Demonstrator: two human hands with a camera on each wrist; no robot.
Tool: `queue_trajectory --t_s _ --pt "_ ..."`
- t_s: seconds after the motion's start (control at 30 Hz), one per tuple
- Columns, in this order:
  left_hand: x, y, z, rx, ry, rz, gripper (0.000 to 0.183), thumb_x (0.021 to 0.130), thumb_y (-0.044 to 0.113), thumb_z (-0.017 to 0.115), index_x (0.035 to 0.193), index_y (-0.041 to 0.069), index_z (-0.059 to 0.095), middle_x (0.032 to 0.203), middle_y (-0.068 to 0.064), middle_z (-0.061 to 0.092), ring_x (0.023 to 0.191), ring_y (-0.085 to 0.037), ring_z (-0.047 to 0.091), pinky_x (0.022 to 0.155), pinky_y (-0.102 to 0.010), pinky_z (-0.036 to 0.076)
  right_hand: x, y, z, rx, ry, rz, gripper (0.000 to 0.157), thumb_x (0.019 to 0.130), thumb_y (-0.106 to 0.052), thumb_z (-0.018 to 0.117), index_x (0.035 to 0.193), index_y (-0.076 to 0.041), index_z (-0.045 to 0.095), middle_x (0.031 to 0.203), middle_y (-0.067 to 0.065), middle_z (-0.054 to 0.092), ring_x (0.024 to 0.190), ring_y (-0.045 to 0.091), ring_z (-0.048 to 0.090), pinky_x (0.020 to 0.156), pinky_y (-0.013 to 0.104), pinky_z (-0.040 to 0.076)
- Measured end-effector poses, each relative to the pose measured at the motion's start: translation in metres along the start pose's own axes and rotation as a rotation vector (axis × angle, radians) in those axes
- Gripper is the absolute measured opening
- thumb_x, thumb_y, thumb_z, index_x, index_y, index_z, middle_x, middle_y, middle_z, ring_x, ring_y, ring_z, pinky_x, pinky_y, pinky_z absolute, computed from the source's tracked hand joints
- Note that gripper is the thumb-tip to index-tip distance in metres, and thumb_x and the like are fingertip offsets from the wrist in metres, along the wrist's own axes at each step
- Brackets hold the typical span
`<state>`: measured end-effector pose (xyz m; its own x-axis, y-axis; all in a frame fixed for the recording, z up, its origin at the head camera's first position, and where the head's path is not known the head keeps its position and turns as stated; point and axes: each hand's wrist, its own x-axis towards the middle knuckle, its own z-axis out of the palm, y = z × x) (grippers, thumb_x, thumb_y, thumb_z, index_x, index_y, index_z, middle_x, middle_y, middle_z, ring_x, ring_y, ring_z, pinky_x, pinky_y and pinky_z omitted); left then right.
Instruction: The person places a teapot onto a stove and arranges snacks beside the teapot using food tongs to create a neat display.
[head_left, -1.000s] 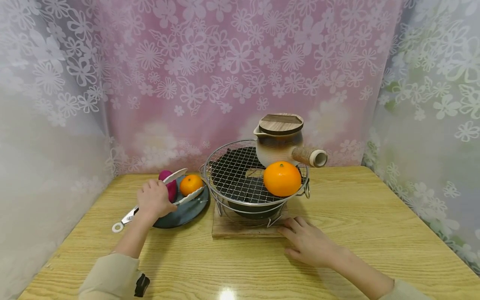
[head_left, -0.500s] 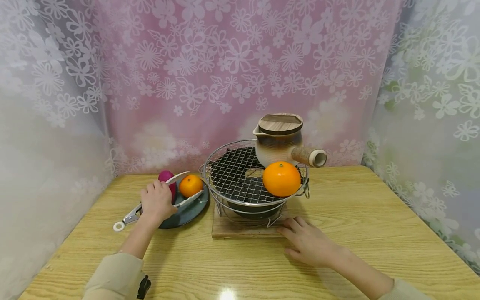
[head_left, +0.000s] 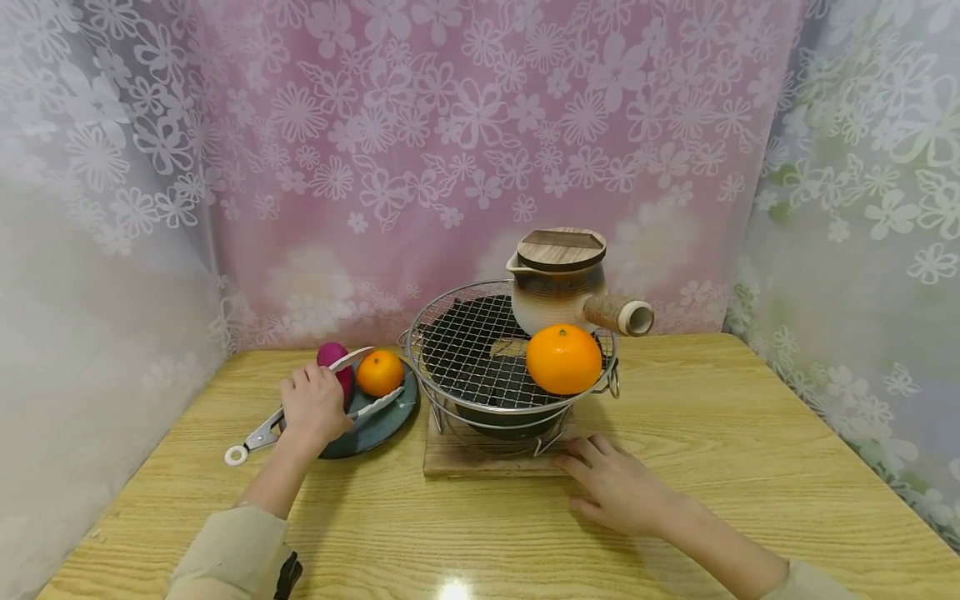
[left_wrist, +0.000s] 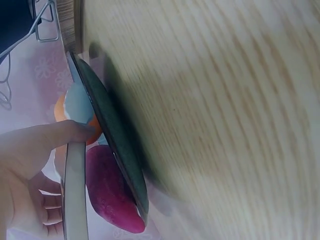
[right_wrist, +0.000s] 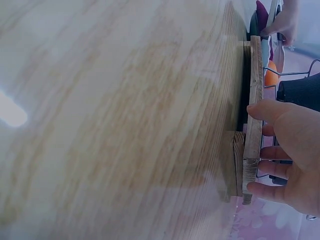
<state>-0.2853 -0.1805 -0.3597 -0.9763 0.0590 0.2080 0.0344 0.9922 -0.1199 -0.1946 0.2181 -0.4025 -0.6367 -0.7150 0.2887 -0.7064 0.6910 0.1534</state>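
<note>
My left hand (head_left: 313, 404) grips white-tipped metal tongs (head_left: 262, 433) over a dark plate (head_left: 382, 429) at the left. The tongs' tips lie on either side of a small mandarin (head_left: 380, 372) on the plate; whether both touch it I cannot tell. Beside it, partly behind the hand, lies a purple sweet potato (left_wrist: 112, 190). My right hand (head_left: 626, 487) rests its fingers on the front right corner of a wooden board (right_wrist: 255, 90). On that board stands a round grill with a wire mesh (head_left: 472, 350), bearing a larger mandarin (head_left: 564, 359) and a clay teapot (head_left: 558, 292).
The teapot's bark-covered handle (head_left: 618, 312) sticks out past the mesh's right rim. A wire ring (head_left: 615, 379) hangs from that side of the grill. Pale wooden tabletop (head_left: 390, 525) extends in front, and floral curtains (head_left: 480, 150) close off the back and sides.
My left hand has shifted slightly right with the tongs, whose tips have drawn nearer each other around the small mandarin. It sits a touch further left. My right hand has stayed put.
</note>
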Motion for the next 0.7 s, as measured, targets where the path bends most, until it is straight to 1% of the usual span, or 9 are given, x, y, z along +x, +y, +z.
queue_trajectory --t_s 0.2,0.37,0.53,0.6,0.7 --pt "0.000 -0.002 0.002 -0.010 0.021 0.005 0.076 0.061 0.040 0.083 0.097 -0.018 0.048 0.084 -0.024 0.043 0.085 -0.041 0.044 0.075 -0.051 0.035 0.000 -0.001 0.000 0.007 0.002 0.002 0.046 0.078 -0.032 0.071 0.115 -0.008 0.060 0.112 0.011 0.053 0.098 0.027 0.050 0.080 0.043 0.046" --pt "0.001 -0.005 0.002 -0.013 0.037 0.006 0.079 0.060 0.041 0.082 0.101 -0.018 0.049 0.087 -0.026 0.046 0.085 -0.041 0.046 0.076 -0.052 0.036 0.001 0.000 0.000 0.007 0.019 -0.002 0.044 0.077 -0.031 0.071 0.114 -0.008 0.061 0.111 0.011 0.054 0.097 0.026 0.050 0.080 0.043 0.046" --pt "0.002 -0.009 -0.004 -0.079 0.052 -0.005 0.082 0.061 0.040 0.081 0.107 -0.018 0.047 0.092 -0.029 0.048 0.089 -0.043 0.046 0.078 -0.055 0.036 0.001 0.000 0.001 0.006 0.028 -0.008 0.044 0.077 -0.031 0.070 0.114 -0.008 0.061 0.111 0.011 0.054 0.096 0.026 0.050 0.079 0.042 0.046" --pt "0.001 -0.011 -0.009 -0.117 0.053 -0.010 0.082 0.061 0.039 0.081 0.109 -0.018 0.047 0.095 -0.030 0.048 0.091 -0.044 0.045 0.078 -0.056 0.035 0.000 0.000 0.001 0.006 0.028 -0.010 0.045 0.077 -0.032 0.071 0.114 -0.008 0.061 0.110 0.010 0.053 0.096 0.026 0.050 0.079 0.042 0.046" --pt "-0.001 -0.015 -0.016 -0.145 0.065 -0.013 0.080 0.062 0.038 0.081 0.108 -0.017 0.047 0.097 -0.031 0.047 0.091 -0.046 0.045 0.078 -0.056 0.035 0.000 0.000 0.001 0.001 0.029 -0.012 0.046 0.077 -0.032 0.072 0.114 -0.008 0.060 0.110 0.010 0.053 0.095 0.026 0.049 0.079 0.041 0.046"
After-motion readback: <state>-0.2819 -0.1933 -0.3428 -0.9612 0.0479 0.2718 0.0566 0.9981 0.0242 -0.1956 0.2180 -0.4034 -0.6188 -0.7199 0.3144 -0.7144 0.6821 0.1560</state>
